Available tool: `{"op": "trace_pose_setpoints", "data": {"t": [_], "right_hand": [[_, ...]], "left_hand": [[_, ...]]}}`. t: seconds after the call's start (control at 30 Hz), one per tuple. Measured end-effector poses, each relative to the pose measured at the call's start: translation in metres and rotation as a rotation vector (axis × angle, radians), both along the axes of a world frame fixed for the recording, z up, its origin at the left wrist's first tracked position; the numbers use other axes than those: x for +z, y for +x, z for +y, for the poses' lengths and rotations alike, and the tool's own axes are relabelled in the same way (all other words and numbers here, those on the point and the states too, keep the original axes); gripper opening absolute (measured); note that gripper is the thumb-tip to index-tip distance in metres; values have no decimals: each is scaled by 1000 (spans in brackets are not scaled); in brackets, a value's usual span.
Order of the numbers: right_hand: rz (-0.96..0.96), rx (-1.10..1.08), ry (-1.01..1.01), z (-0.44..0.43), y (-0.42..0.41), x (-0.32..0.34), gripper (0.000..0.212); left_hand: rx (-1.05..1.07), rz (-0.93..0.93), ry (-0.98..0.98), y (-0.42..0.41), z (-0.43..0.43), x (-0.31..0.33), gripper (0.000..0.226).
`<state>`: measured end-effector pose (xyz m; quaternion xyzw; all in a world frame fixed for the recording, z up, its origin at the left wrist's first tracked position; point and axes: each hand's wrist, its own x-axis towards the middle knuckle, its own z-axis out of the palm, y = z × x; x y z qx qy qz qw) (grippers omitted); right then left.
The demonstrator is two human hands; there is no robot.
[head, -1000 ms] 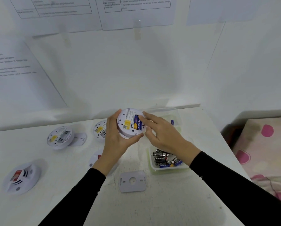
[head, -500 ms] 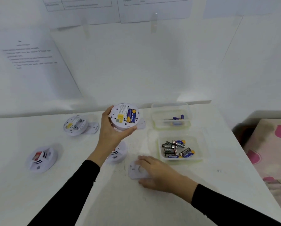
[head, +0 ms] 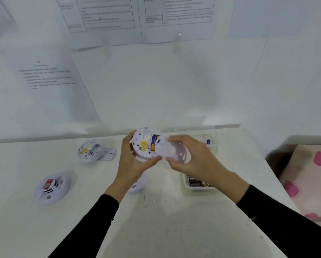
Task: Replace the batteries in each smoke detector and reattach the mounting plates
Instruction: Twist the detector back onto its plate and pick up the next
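Now clear of the tabletop (head: 165, 211): right hand (head: 193, 159), half a second ago flat on the mounting plate (head: 171, 148) down there, curled round that plate between thumb and fingers and holding it against the right rim of the smoke detector (head: 144, 144). Plate motion-blurred; degree of seating not discernible.

Left hand (head: 133, 164) wrapped round the detector, thumb along the near rim, fingers up the left side. Held above the table, back face tilted toward the camera.

Batteries (head: 153, 143) visible in the open compartment; judged accordingly: battery step done for this unit, plate refitting begun.

Farther out: second detector (head: 89, 150) lying open, loose plate (head: 110, 153) touching it; third detector (head: 51, 187) face up at far left; battery tub (head: 198, 183) under the right wrist.
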<state>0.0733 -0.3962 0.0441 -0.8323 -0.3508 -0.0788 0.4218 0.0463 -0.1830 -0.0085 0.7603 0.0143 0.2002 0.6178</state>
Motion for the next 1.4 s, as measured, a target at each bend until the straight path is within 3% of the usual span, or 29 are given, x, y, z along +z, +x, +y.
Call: {"op": "trace_pose_setpoints", "data": {"t": [0.13, 0.27, 0.53, 0.63, 0.8, 0.87, 0.97, 1.07, 1.17, 1.3, 1.4], "right_hand": [[-18, 10, -38, 7, 21, 16, 37], [-181, 12, -101, 11, 34, 14, 27], [-278, 8, -231, 6, 40, 7, 37], [-62, 1, -96, 2, 41, 12, 29], [800, -65, 162, -8, 50, 19, 61], [1061, -29, 281, -11, 55, 16, 58], [1132, 42, 281, -14, 61, 13, 39], [1154, 37, 280, -17, 65, 8, 34], [1193, 55, 289, -19, 67, 5, 33], [1267, 73, 354, -21, 71, 1, 34], [1271, 74, 368, -20, 72, -1, 30]], "left_hand": [[-70, -33, 29, 2, -22, 4, 96], [-97, 8, 21, 5, -34, 10, 98], [-142, -6, -15, 8, -39, 14, 95], [-178, 29, -52, 7, -38, 17, 96], [-223, 98, -129, 5, -39, 17, 96], [-246, 115, -140, 5, -40, 16, 96], [-298, 168, -181, 5, -39, 16, 91], [-323, 280, -425, 6, -36, 17, 54], [-307, 327, -536, 9, -34, 16, 39], [-318, 344, -579, 11, -31, 16, 39], [-357, 344, -601, 12, -28, 14, 52]]}}
